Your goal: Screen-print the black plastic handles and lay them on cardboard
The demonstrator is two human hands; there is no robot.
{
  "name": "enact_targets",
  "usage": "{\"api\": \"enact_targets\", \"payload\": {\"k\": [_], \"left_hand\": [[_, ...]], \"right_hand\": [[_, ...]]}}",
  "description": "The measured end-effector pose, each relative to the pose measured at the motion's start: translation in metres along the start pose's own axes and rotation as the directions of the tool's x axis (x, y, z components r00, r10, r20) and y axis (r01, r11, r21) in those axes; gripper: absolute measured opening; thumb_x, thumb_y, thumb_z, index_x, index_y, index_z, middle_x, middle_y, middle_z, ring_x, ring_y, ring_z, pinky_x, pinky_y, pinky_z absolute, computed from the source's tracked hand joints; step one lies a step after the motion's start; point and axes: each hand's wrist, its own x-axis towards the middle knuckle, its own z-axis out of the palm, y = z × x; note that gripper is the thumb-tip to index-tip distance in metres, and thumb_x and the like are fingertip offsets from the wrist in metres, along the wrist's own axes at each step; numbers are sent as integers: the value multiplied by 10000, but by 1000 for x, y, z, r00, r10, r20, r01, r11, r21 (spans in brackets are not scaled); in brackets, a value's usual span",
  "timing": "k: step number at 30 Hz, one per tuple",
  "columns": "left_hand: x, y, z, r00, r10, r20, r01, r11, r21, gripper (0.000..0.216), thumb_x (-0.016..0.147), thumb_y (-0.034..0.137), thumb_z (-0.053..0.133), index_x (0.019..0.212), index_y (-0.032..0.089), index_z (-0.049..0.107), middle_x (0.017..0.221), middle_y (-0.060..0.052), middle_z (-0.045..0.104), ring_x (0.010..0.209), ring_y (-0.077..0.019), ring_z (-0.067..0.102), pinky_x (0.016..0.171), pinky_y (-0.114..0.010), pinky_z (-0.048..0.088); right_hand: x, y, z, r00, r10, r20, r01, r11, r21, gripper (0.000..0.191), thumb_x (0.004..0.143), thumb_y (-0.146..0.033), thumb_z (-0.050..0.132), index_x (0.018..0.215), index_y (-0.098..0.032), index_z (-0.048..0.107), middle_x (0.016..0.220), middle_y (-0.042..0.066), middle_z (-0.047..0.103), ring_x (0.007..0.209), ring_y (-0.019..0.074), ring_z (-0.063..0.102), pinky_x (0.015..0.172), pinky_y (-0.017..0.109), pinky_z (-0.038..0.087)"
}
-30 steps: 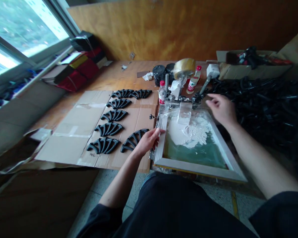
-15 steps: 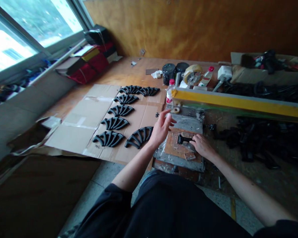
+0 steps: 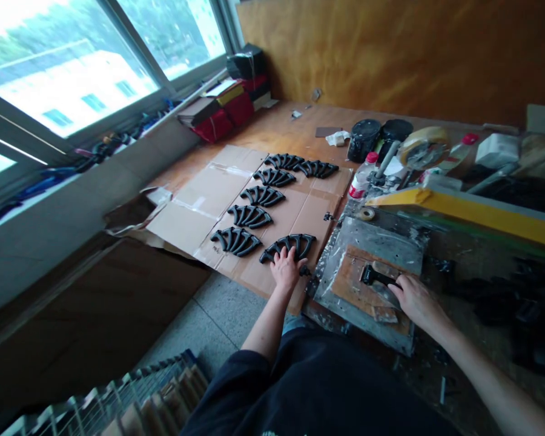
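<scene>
My left hand point(image 3: 285, 268) rests flat, fingers spread, on the cardboard sheet point(image 3: 195, 212), touching the nearest fan of black curved plastic parts point(image 3: 288, 245). My right hand point(image 3: 415, 297) is closed on a small black part point(image 3: 373, 276) that lies on the brown pad of the metal base plate point(image 3: 372, 233). The screen frame with its yellow edge point(image 3: 476, 212) is tilted up behind the plate. Several more fans of black parts point(image 3: 249, 216) lie in rows on the cardboard.
Black ink tubs point(image 3: 364, 138), a tape roll point(image 3: 421, 147), a red-capped bottle point(image 3: 361, 176) and a white box point(image 3: 499, 149) stand behind the plate. Black parts are heaped at the right point(image 3: 522, 290). Books point(image 3: 218, 109) lie by the window. A wire rack point(image 3: 131, 399) sits below left.
The screen frame swung up off the base plate. My right hand went down to the black part on the plate. My left hand left the frame for the cardboard. The view shifted left.
</scene>
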Motion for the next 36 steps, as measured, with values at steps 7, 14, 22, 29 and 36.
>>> {"api": "enact_targets", "payload": {"k": [7,14,22,29,36], "left_hand": [[8,0,6,1000,0,1,0,1000,27,559,880,572,506,1358,288,566,1499,-107,447,1331,-395,359,1026,-560,351],[6,-2,0,989,122,-77,-118,991,60,466,887,538,506,1249,277,638,1398,-108,531,1286,-388,396,1019,-561,340],[84,-1,-46,950,281,-140,-264,956,125,405,839,483,590,1172,268,673,1369,-110,549,1263,-394,398,1021,-572,314],[215,56,-57,919,392,-48,-390,919,55,434,802,528,620,1175,311,676,1342,-82,568,1255,-351,401,1024,-538,313],[288,102,-29,925,376,57,-379,925,41,483,827,539,562,1219,277,666,1340,-113,587,1219,-342,473,998,-522,372]], "right_hand": [[52,-97,-38,980,-186,-68,198,901,385,199,950,-337,455,869,-224,597,902,93,662,884,235,615,832,371,464],[143,-193,35,909,-57,414,-270,674,688,146,855,-292,577,934,-177,620,946,58,704,892,186,655,827,333,505],[170,-196,52,941,-63,333,-237,580,780,292,883,-380,540,1089,-182,605,1144,97,681,1095,230,627,972,393,459],[179,-211,71,843,-90,531,-119,930,347,588,837,-356,616,1363,-103,536,1488,242,409,1437,378,273,1129,493,263],[166,-220,61,813,-58,580,-197,909,368,722,789,-394,651,1411,-68,484,1575,276,180,1470,428,65,1150,583,148]]}}
